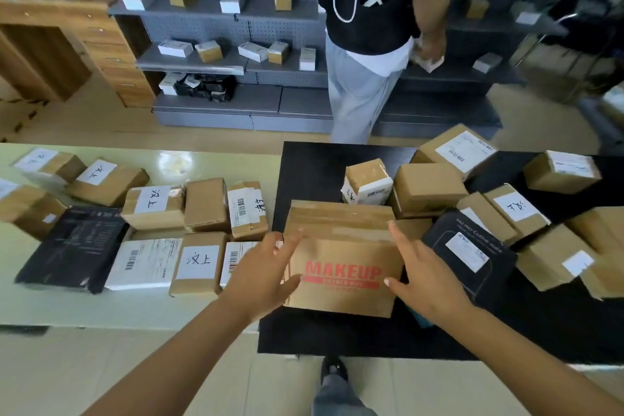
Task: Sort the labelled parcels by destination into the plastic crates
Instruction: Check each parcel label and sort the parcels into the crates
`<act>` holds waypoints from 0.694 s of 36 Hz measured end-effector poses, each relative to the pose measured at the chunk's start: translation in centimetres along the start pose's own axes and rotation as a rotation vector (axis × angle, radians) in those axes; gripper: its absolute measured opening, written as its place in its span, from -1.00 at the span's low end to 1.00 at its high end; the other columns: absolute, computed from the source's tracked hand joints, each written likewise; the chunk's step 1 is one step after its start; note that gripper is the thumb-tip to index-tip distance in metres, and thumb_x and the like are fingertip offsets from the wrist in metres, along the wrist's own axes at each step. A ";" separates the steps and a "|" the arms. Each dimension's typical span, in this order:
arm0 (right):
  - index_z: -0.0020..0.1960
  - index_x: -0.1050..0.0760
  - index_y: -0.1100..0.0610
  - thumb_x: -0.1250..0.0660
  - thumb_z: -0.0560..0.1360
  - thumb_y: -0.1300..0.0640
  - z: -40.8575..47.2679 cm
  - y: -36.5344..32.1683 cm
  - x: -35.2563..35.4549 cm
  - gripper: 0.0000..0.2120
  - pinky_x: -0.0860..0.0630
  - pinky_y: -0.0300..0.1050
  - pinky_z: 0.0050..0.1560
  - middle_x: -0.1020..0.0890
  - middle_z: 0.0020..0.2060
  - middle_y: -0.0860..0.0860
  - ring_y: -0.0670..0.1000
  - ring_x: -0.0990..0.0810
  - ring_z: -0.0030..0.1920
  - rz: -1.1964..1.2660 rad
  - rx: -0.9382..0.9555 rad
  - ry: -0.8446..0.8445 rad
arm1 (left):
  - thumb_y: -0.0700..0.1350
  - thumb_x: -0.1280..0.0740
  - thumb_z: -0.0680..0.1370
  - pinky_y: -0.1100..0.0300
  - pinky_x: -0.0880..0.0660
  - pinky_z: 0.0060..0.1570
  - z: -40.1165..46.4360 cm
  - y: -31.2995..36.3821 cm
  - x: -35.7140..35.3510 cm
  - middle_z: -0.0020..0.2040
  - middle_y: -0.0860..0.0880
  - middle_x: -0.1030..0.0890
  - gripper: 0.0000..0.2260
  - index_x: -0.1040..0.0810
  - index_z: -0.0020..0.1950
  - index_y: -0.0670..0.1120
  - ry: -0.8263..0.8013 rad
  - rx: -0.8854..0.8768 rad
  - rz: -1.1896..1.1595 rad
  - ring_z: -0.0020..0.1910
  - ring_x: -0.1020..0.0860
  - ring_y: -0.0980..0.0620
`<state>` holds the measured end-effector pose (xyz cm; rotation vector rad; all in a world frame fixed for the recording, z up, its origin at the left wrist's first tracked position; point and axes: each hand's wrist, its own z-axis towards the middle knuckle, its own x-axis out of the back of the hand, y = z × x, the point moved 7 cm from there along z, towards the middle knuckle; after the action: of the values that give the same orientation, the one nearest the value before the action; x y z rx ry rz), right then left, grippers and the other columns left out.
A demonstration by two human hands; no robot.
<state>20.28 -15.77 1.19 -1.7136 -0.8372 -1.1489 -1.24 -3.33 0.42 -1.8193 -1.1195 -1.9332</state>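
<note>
I am at the pick-up step: my left hand (266, 267) and right hand (422, 275) flank the MAKEUP box (341, 260), one at each short side, fingers straight and spread. Neither hand has closed on it; the left fingertips lie against its left edge and the right thumb touches the printed face, though I cannot tell for sure whether the right palm presses the side or hovers just off it.

The box sits on the black table (314, 165), at its near left part, with its front face tipped toward me. It is plain brown cardboard, wider than it is tall, with red block lettering on the front and clear tape along the top flaps. I see no destination label on the faces turned to me, so my next move, as I judge it, is to squeeze in from both sides, lift, and turn it to find the label.

It touches a small upright parcel (368, 186) behind and sits just beside a black coffee-scale box (472, 250) to the right, so I should lift straight up. No plastic crate shows here; labelled parcels lie on the pale table (216, 159) to the left.
</note>
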 end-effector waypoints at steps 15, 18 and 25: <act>0.56 0.17 -0.03 -0.30 0.53 -0.14 -11.5 -1.6 -5.1 -0.17 -0.48 -0.03 0.15 -0.43 0.26 0.07 0.08 -0.46 0.24 -0.001 -0.111 -0.114 | 0.10 -0.32 0.53 0.17 -0.42 -0.02 -10.3 1.9 -2.8 0.14 -0.04 -0.45 -0.44 -0.17 0.46 0.11 -0.094 -0.024 -0.024 0.03 -0.49 -0.03; 0.57 0.22 -0.05 -0.30 0.52 -0.16 -12.3 -1.3 -5.4 -0.13 -0.49 0.00 0.16 -0.44 0.26 0.04 0.05 -0.47 0.23 0.016 -0.117 -0.143 | 0.10 -0.31 0.53 0.12 -0.46 0.00 -10.6 1.8 -3.6 0.14 -0.07 -0.46 -0.36 -0.06 0.52 0.08 -0.150 0.005 -0.015 0.04 -0.50 -0.05; 0.57 0.16 -0.06 -0.34 0.50 -0.15 -10.4 0.2 -4.2 -0.13 -0.47 0.02 0.26 -0.39 0.40 0.02 0.04 -0.42 0.35 0.096 -0.083 -0.144 | 0.10 -0.31 0.53 0.10 -0.51 0.02 -8.6 1.4 -4.1 0.27 -0.03 -0.47 -0.35 -0.04 0.52 0.10 -0.168 0.080 -0.075 0.03 -0.55 0.02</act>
<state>15.41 -25.65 -0.95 -1.9017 -0.7943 -1.0175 -5.92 -11.37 -2.20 -1.9517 -1.3148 -1.7740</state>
